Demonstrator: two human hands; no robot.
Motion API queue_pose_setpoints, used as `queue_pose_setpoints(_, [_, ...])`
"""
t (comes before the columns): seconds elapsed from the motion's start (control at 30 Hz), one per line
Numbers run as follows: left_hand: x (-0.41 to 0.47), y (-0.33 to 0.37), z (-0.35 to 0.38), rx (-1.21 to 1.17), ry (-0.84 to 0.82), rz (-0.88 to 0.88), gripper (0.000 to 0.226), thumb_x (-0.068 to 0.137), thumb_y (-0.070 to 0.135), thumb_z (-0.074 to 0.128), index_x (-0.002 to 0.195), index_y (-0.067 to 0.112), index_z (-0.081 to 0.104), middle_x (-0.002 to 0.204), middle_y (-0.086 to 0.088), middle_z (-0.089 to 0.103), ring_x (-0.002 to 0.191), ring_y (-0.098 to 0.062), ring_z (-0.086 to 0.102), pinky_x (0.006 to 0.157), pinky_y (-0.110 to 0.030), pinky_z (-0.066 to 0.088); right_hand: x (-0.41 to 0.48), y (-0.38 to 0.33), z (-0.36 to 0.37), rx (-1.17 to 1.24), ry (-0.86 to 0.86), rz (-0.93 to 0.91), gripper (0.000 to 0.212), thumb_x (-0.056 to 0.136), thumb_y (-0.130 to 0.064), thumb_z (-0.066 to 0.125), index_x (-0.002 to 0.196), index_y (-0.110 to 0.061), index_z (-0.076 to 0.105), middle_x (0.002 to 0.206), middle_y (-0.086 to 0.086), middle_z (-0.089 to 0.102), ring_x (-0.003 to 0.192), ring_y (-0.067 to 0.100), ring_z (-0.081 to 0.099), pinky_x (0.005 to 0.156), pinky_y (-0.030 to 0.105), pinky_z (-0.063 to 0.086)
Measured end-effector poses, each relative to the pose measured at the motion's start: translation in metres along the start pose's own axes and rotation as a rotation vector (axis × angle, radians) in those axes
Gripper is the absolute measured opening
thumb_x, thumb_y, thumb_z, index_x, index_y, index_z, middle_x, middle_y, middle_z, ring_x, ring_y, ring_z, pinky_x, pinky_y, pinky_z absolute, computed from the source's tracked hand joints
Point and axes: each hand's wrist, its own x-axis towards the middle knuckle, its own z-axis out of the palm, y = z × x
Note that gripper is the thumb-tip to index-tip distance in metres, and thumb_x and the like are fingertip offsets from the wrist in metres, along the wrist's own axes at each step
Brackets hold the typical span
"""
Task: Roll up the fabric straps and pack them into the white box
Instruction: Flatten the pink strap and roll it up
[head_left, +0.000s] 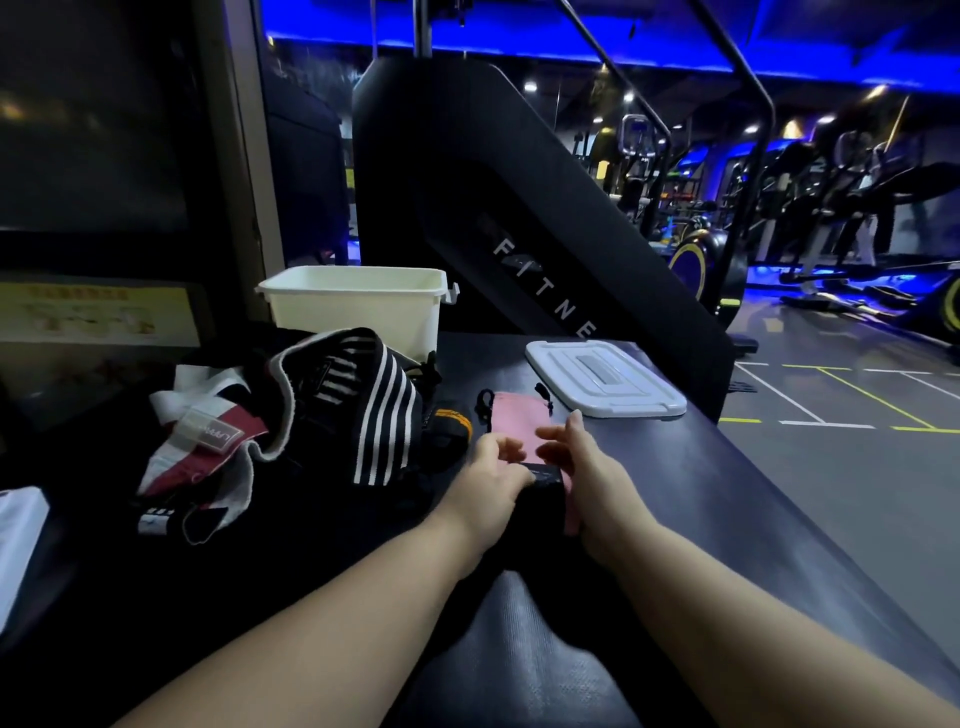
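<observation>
Both forearms extend forward over the dark desk (701, 493), converging near its centre. The left hand (491, 473) and right hand (589, 473) sit close together, palms facing each other, both clamped on one pink strap (511, 421): left fingers curl onto its near end, and the right thumb lies over its top with the fingers along its right edge. A loose pile of straps (363, 410) lies just left of the hands. The white box (358, 312) stands open behind that pile. Its lid (602, 376) lies flat beyond the right hand. The pink strap runs away from the hands, its dark near end rolled between the palms
</observation>
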Motion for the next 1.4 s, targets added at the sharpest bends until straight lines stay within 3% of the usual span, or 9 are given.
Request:
queue_pose_setpoints(0.1, [0.003, -0.002, 0.0, -0.144, -0.037, -0.039, 0.046, 0.069, 0.026, 0.053, 0.113, 0.017, 0.055, 0.115, -0.008, 0.06, 0.104, -0.024, 0.058, 0.097, -0.041, 0.046, 0.001, -0.002, 0.001, 0.04, -0.001, 0.008, 0.045, 0.099, -0.053, 0.031, 0.106, -0.022, 0.063, 0.111, 0.002, 0.06, 0.082, 0.012, 0.055, 0.045, 0.017, 0.043])
queue_pose_setpoints(0.27, [0.011, -0.004, 0.001, -0.097, -0.084, -0.046, 0.032, 0.072, 0.029, 0.052, 0.104, 0.023, 0.056, 0.117, -0.012, 0.056, 0.101, -0.023, 0.056, 0.08, -0.034, 0.045, 0.012, 0.005, 0.0, 0.124, 0.002, 0.055, 0.04, 0.095, -0.056, 0.041, 0.094, -0.024, 0.066, 0.109, 0.001, 0.059, 0.098, 0.018, 0.055, 0.077, 0.035, 0.047])
queue_pose_setpoints(0.47, [0.028, -0.008, 0.0, 0.014, -0.133, -0.022, 0.01, 0.086, 0.022, 0.053, 0.095, 0.022, 0.053, 0.107, -0.011, 0.055, 0.094, -0.02, 0.053, 0.079, -0.033, 0.042, 0.022, 0.009, -0.005, 0.229, -0.003, 0.134, 0.036, 0.094, -0.051, 0.047, 0.088, -0.02, 0.063, 0.101, 0.001, 0.056, 0.082, 0.015, 0.055, 0.071, 0.034, 0.045])
queue_pose_setpoints(0.6, [0.032, -0.013, 0.001, -0.023, -0.113, -0.031, 0.013, 0.087, 0.021, 0.053, 0.099, 0.017, 0.054, 0.095, -0.008, 0.056, 0.084, -0.019, 0.052, 0.065, -0.03, 0.039, 0.022, 0.009, -0.006, 0.287, -0.048, 0.175, 0.016, 0.096, -0.028, 0.051, 0.087, -0.017, 0.056, 0.088, 0.004, 0.053, 0.067, 0.015, 0.055, 0.058, 0.028, 0.045])
queue_pose_setpoints(0.7, [0.036, -0.016, 0.001, -0.031, -0.106, -0.04, 0.007, 0.092, 0.019, 0.051, 0.099, 0.019, 0.053, 0.09, -0.009, 0.057, 0.081, -0.021, 0.052, 0.064, -0.03, 0.039, 0.023, 0.006, -0.009, 0.124, -0.097, 0.15, 0.016, 0.089, -0.003, 0.049, 0.09, -0.019, 0.051, 0.085, 0.006, 0.048, 0.062, 0.016, 0.05, 0.052, 0.026, 0.038])
queue_pose_setpoints(0.8, [0.038, -0.014, -0.001, -0.029, -0.106, -0.041, 0.009, 0.095, 0.02, 0.049, 0.103, 0.017, 0.052, 0.085, -0.006, 0.056, 0.075, -0.018, 0.051, 0.059, -0.028, 0.037, 0.024, 0.004, -0.014, -0.144, -0.147, 0.05, 0.016, 0.09, -0.003, 0.054, 0.095, -0.018, 0.056, 0.082, 0.003, 0.054, 0.06, 0.012, 0.05, 0.048, 0.025, 0.037])
queue_pose_setpoints(0.93, [0.039, -0.011, -0.003, -0.017, -0.104, -0.026, 0.004, 0.096, 0.02, 0.049, 0.096, 0.017, 0.051, 0.081, -0.006, 0.054, 0.076, -0.018, 0.051, 0.065, -0.029, 0.039, 0.027, 0.003, -0.032, -0.396, -0.211, -0.113, 0.007, 0.088, -0.027, 0.068, 0.09, -0.02, 0.069, 0.073, -0.005, 0.068, 0.059, 0.002, 0.057, 0.065, 0.023, 0.046])
queue_pose_setpoints(1.17, [0.042, -0.016, -0.007, -0.008, -0.104, 0.007, 0.011, 0.096, 0.028, 0.053, 0.093, 0.017, 0.056, 0.092, -0.008, 0.058, 0.08, -0.018, 0.054, 0.068, -0.03, 0.044, 0.031, -0.001, -0.055, -0.463, -0.397, -0.105, 0.064, 0.046, -0.037, 0.096, 0.106, -0.029, 0.072, 0.091, -0.001, 0.074, 0.077, 0.006, 0.068, 0.078, 0.032, 0.053])
queue_pose_setpoints(1.4, [0.034, -0.02, -0.023, 0.007, -0.27, 0.07, 0.045, 0.068, 0.046, 0.068, 0.11, 0.033, 0.059, 0.126, -0.005, 0.054, 0.112, -0.017, 0.06, 0.098, -0.035, 0.051, 0.029, -0.002, -0.051, -0.38, -0.361, -0.149, 0.036, 0.075, -0.023, 0.077, 0.11, -0.02, 0.07, 0.075, -0.002, 0.072, 0.068, 0.004, 0.065, 0.072, 0.018, 0.049])
